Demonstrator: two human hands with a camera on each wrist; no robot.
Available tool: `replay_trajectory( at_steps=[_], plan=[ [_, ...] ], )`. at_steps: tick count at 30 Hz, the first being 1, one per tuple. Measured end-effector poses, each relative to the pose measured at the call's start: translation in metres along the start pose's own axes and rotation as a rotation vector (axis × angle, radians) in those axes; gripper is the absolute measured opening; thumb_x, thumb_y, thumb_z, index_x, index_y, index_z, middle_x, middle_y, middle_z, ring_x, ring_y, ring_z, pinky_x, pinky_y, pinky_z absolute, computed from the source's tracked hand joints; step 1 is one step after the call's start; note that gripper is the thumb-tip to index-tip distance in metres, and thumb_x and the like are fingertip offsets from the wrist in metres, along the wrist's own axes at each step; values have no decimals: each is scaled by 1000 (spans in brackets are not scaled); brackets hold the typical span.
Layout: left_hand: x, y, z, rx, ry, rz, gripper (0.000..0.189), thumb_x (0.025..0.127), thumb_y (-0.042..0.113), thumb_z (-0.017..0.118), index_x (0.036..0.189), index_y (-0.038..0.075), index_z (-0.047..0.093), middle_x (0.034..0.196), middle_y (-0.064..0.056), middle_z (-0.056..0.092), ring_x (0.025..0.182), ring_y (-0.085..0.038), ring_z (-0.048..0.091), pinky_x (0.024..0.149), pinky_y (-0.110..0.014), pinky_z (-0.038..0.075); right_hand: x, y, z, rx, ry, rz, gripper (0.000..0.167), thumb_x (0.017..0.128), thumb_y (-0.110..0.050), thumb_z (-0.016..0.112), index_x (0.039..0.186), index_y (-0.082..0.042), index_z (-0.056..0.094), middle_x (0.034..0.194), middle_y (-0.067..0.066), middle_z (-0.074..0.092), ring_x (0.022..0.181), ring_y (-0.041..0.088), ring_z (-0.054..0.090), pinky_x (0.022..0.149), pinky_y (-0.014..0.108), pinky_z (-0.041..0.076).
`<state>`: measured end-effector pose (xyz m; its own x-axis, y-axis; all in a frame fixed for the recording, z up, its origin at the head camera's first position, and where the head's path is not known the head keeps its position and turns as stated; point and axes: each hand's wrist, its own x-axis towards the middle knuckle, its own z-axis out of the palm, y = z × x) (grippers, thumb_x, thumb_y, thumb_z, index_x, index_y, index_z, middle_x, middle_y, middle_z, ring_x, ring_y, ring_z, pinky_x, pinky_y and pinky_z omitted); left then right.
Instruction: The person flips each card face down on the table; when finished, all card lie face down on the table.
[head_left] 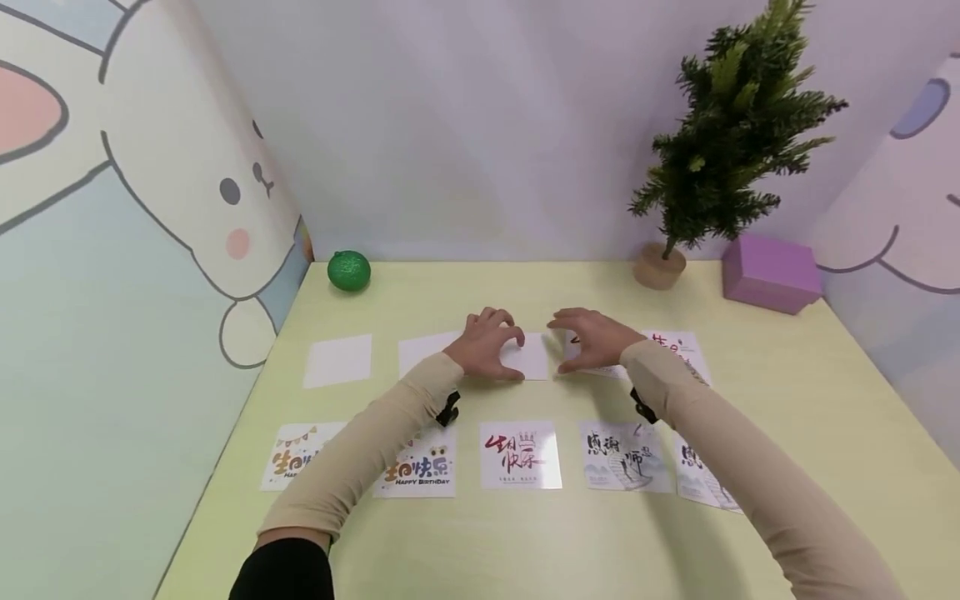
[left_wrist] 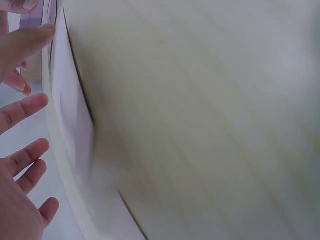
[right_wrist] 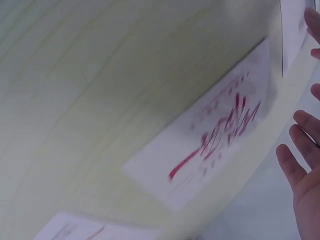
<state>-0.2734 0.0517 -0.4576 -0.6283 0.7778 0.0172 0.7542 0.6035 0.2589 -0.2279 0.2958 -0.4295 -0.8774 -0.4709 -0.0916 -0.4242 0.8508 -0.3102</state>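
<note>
— What is spread out before you?

— A pale table [head_left: 465,546] with two rows of cards [head_left: 521,471] along it

— Which one matters now?

— The blank card [head_left: 532,357], I judge; it lies mid-way along the back row, between my left hand [head_left: 487,346] and my right hand [head_left: 592,337]

— Which is nearer?

— My left: in the head view it overlaps the card's left part, so the card lies to the right of that palm; my right hand hides much of the red card [head_left: 573,350], its tips just beside the blank card's right edge

— Long axis?

— I cannot tell at this slant

— And your grip?

— None seen: on both hands thumb and fingers stand apart, bent, facing each other across the blank card; whether any fingertip touches it, I cannot tell
</note>
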Motion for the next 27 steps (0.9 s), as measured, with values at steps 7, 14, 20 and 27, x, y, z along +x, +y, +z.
replay_trajectory(
  at_steps=[7,14,20,27],
  plan=[
    [36,36,-1,40,-47,11,79,70,58,77,137,26,49,141,-2,44,133,-23,34,103,-44,30,-28,33,-12,-11,-9,107,89,65,-37,88,136,2,50,139,24,50,131,43,44,109,55,34],
    [65,55,-2,22,-137,-36,97,66,50,84,147,22,38,136,-3,51,124,-20,44,97,-39,36,-33,46,-4,-19,-8,137,100,61,-35,90,138,7,44,132,26,54,123,42,51,105,52,38],
    [80,63,2,-55,-161,-48,98,63,44,88,146,22,40,133,-5,52,119,-21,46,93,-40,38,-39,44,-6,-19,-2,159,103,57,-27,93,139,9,42,128,27,54,118,40,51,102,51,41],
    [87,82,7,-31,-219,-41,92,61,44,89,140,19,49,123,-5,50,108,-19,42,85,-32,34,-48,47,-4,-29,-82,217,105,54,-28,94,141,2,44,121,22,47,109,32,44,94,44,43]
  ],
)
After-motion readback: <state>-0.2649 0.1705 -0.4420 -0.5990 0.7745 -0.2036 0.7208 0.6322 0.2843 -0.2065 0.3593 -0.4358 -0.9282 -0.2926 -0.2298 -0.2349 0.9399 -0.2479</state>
